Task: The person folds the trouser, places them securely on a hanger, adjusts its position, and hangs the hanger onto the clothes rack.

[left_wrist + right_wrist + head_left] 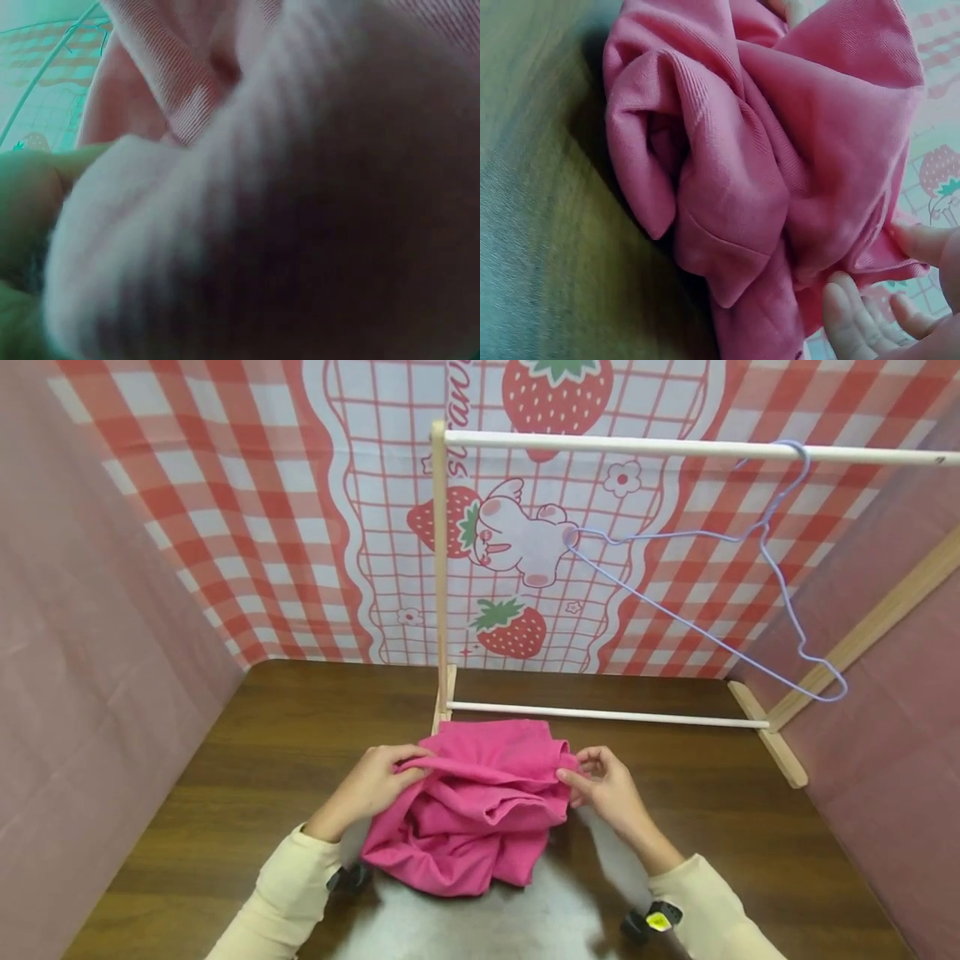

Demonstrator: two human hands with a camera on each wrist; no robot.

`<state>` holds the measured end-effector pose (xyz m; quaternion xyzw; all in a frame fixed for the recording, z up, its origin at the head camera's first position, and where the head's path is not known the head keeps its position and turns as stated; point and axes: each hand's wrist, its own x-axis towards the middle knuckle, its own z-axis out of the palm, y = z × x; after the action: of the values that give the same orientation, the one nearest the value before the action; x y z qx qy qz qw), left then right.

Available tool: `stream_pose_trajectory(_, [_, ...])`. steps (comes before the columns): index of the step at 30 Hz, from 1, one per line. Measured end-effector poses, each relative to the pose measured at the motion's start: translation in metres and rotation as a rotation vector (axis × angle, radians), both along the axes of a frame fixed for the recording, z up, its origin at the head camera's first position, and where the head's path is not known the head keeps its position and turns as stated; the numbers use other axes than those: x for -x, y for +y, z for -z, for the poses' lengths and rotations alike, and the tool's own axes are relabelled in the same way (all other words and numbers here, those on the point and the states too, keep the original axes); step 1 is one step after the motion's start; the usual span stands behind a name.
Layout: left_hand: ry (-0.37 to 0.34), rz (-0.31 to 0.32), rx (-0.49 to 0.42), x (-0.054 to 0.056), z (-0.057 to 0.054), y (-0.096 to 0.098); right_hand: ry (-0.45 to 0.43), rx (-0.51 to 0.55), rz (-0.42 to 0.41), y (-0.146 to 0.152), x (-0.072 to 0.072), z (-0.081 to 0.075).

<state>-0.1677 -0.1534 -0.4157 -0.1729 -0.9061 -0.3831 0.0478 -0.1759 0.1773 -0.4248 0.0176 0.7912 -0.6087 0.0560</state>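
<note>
Though crumpled, pink cloth (480, 839) in pinching grip of left hand (382, 782) and right hand (609, 791).

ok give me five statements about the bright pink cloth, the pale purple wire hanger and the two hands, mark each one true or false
1. A thin pale purple wire hanger hangs from the white upper rod of the pale wooden rack. True.
2. The bare left hand pinches the crumpled bright pink cloth. True.
3. The bare right hand grips the hanger. False: it holds the cloth's right edge.
4. The cloth is draped over the upper rod. False: it is gathered between the two hands.
5. Behind the rack is a red-and-white backdrop printed with strawberries. True.
</note>
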Motion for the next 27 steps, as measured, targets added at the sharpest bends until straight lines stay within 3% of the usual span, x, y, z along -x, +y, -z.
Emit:
stream_pose_trajectory(5, [-0.047,-0.142,-0.054,0.002,0.002,0.0,-0.127,0.031,-0.123,0.006,-0.003,0.008])
stream_pose_trajectory(9, [-0.089,-0.214,-0.088,0.001,0.003,-0.001,-0.149,0.063,-0.285,0.008,-0.005,0.013])
stream_pose_trajectory(12, [-0.089,-0.251,-0.106,0.001,0.004,-0.002,-0.165,0.111,-0.34,0.007,-0.006,0.016])
stream_pose_trajectory(16, [-0.083,-0.295,-0.146,0.001,0.002,-0.005,-0.137,0.111,-0.299,0.006,-0.007,0.015])
stream_pose_trajectory(21, [-0.071,-0.365,-0.23,0.001,-0.003,-0.013,-0.026,-0.01,-0.207,0.012,-0.005,0.004])
stream_pose_trajectory(27, [-0.059,-0.406,-0.282,0.002,-0.005,-0.024,0.037,-0.098,-0.099,0.026,0.003,-0.004])
